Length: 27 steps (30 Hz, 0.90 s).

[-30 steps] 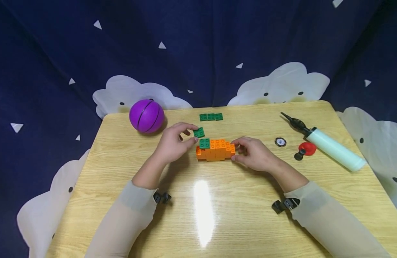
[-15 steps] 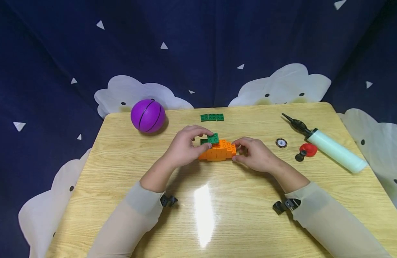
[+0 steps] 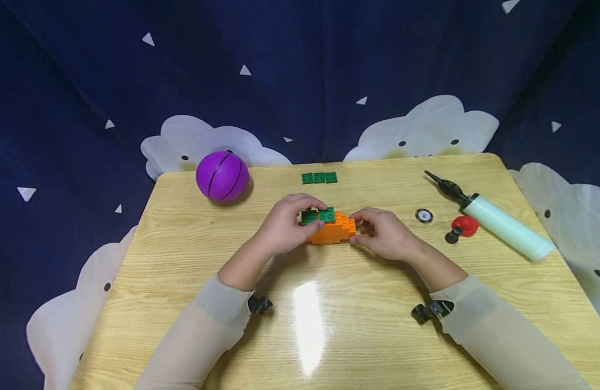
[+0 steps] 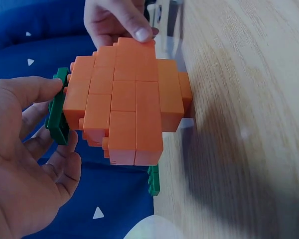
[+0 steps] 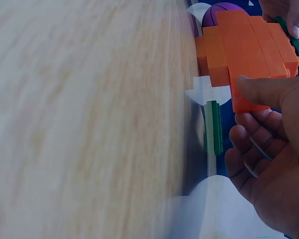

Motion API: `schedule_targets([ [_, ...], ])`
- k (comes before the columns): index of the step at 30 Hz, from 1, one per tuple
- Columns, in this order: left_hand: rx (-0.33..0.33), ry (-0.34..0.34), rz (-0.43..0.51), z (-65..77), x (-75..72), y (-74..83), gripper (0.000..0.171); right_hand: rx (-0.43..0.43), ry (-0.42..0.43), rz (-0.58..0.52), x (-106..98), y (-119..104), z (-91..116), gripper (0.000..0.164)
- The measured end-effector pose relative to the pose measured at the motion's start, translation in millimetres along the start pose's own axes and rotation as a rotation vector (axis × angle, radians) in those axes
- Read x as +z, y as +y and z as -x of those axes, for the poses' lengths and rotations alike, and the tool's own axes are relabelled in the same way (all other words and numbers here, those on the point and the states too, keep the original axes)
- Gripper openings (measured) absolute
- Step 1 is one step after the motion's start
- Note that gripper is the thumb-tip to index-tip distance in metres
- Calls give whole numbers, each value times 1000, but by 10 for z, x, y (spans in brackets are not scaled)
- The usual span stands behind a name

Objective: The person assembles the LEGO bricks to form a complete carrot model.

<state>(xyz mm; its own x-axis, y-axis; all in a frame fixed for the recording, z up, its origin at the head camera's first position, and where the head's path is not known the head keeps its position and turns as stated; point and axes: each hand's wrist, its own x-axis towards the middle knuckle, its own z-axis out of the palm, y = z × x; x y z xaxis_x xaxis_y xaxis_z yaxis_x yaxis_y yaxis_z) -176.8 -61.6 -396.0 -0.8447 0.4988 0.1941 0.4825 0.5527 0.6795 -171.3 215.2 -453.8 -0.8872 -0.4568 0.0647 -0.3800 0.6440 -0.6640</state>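
An orange toy brick build (image 3: pixel 326 234), stepped at its ends, stands on the wooden table. My left hand (image 3: pixel 286 225) pinches a green building brick (image 3: pixel 327 215) between thumb and index finger over the top studs. In the left wrist view that green brick (image 4: pixel 59 107) sits slightly tilted at the orange studs; whether it is pressed fully down I cannot tell. Another green brick (image 3: pixel 309 216) lies on the build's top left, partly behind my fingers. My right hand (image 3: pixel 385 233) grips the build's right end, thumb on its near side in the right wrist view.
Three green bricks (image 3: pixel 319 177) lie in a row near the far edge. A purple ball (image 3: pixel 223 176) is at the back left. On the right are a hand pump (image 3: pixel 507 225), a round chip (image 3: pixel 424 215) and a red piece (image 3: pixel 465 225) with a black part (image 3: pixel 453 234).
My left hand has moved right with the green brick, from left of the build's top over it, then down onto the studs beside the other green brick. The right hand stays put.
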Motion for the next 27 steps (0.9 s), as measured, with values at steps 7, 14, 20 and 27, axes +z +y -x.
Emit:
schedule_targets([
  [7, -11, -5, 0, 30, 0, -25, 25, -7, 1, -3, 9, 8, -15, 44],
  [14, -8, 30, 22, 38, 35, -40, 21, -8, -2, -6, 16, 10, -17, 44],
  [20, -35, 67, 32, 43, 70, -48, 20, -8, -5, -3, 19, 13, -16, 44],
  [27, -58, 72, 42, 20, 112, -85, 19, 4, -12, -4, 15, 25, -16, 44],
])
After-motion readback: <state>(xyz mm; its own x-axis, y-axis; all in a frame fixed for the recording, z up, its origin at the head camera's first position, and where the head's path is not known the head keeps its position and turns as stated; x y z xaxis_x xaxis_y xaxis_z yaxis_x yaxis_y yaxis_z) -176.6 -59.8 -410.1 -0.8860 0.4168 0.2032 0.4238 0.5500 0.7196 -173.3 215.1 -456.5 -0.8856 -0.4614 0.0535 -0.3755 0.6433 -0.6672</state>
